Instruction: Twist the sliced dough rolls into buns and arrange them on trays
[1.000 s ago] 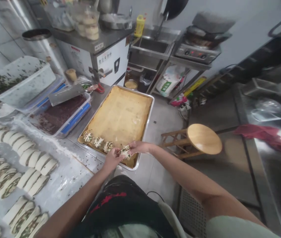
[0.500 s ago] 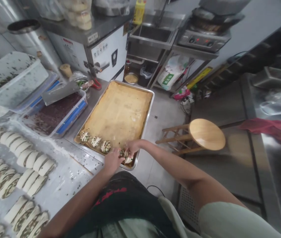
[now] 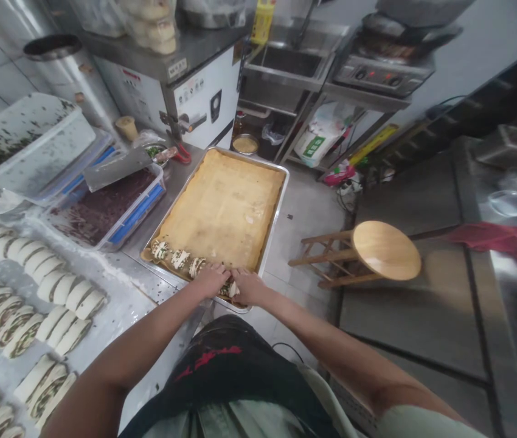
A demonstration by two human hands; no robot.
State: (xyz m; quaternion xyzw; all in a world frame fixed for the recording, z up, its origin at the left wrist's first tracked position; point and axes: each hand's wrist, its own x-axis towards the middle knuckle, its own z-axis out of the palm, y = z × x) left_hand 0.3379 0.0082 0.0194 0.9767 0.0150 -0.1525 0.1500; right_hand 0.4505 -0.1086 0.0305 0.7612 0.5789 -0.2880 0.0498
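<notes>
A metal baking tray [image 3: 275,214] lined with tan paper lies on the steel counter. Along its near edge sit three twisted dough rolls [image 3: 179,259] flecked with green. My left hand [image 3: 211,279] and my right hand [image 3: 246,286] are side by side at the tray's near right corner. Both press down on a fourth dough roll [image 3: 230,289], which shows only as a small pale piece between them. The fingers of both hands curl over it.
Rows of cut dough pieces [image 3: 30,292] cover the floured counter at left. Behind them stand a tub of dark red filling [image 3: 103,210] with a cleaver [image 3: 115,169] on it and a tub of chopped greens [image 3: 21,143]. A round wooden stool [image 3: 384,250] stands right of the tray.
The roll was held up between both hands over the tray corner. It has come down onto the tray, and both hands now press on it. The camera shifted slightly.
</notes>
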